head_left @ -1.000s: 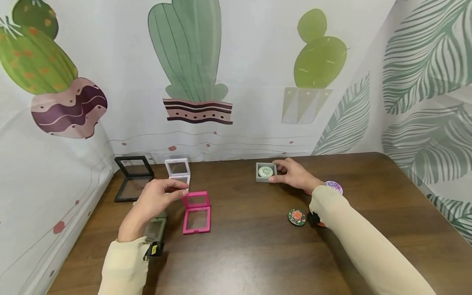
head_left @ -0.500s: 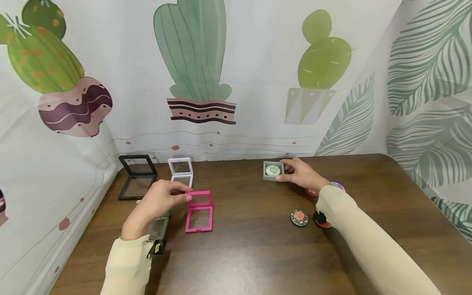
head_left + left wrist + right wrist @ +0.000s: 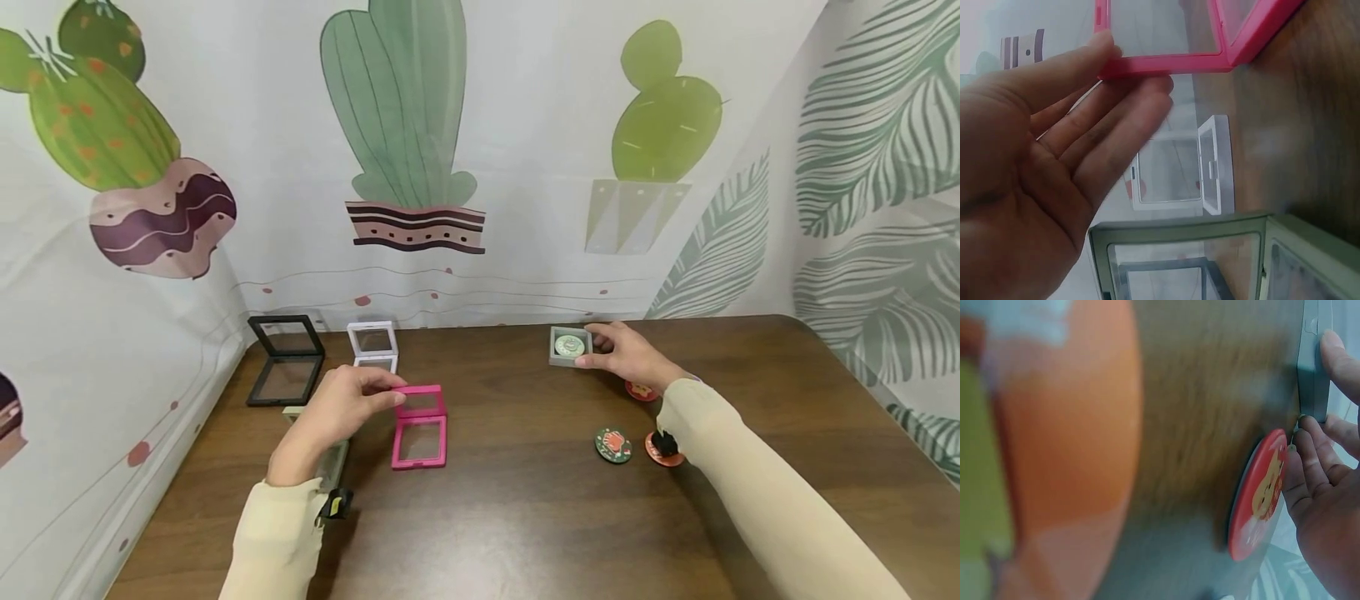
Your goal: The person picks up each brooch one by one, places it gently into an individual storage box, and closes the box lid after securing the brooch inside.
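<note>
In the head view my left hand point(image 3: 333, 421) pinches the left edge of the raised lid of a pink hinged display frame point(image 3: 420, 417). The left wrist view shows the thumb before and fingers behind the pink frame's rim point(image 3: 1166, 65). At the table's back, my right hand point(image 3: 628, 357) holds the right side of a small grey display frame point(image 3: 564, 362) between thumb and fingers. A round pale green badge point(image 3: 569, 346) lies inside it. Below the right hand is a red badge point(image 3: 1260, 497) with a yellow figure, partly hidden in the head view.
A black frame point(image 3: 285, 379) and a white frame point(image 3: 373, 340) stand hinged open at the back left. An olive-green frame point(image 3: 1179, 231) is partly behind my left hand. A dark green badge point(image 3: 613, 446) and an orange badge point(image 3: 662, 452) lie on the brown table point(image 3: 510, 500).
The grey frame, with the badge in it, has slid slightly right in my right hand. The pink frame has shifted a little right with my left hand. The head view has turned slightly left.
</note>
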{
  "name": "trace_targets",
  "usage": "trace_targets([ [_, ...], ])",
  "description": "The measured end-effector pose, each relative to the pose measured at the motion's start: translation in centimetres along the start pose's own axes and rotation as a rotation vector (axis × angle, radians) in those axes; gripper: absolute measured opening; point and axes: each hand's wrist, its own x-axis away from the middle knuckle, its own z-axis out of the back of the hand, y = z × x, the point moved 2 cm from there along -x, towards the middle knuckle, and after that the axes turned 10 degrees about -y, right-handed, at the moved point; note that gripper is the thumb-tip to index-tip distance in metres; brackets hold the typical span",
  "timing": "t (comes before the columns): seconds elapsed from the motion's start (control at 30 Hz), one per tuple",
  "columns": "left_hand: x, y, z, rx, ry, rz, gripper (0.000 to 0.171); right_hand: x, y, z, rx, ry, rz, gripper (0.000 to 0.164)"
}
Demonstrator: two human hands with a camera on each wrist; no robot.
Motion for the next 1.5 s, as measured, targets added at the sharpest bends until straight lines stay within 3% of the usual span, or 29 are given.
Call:
trace_targets([
  [0.9,-1.0,0.7,-1.9,-0.006,0.064,-0.046,0.009,1.3,1.1,1.3,0.033,0.017,-0.026,0.079],
  [1.1,-1.5,0.8,-2.6,0.036,0.091,-0.053,0.010,1.6,1.6,1.7,0.058,0.011,-0.037,0.080],
  [1.5,-1.7,0.4,-3.8,0.169,0.107,0.014,0.017,2.2,2.5,2.2,0.062,0.029,-0.044,0.080],
])
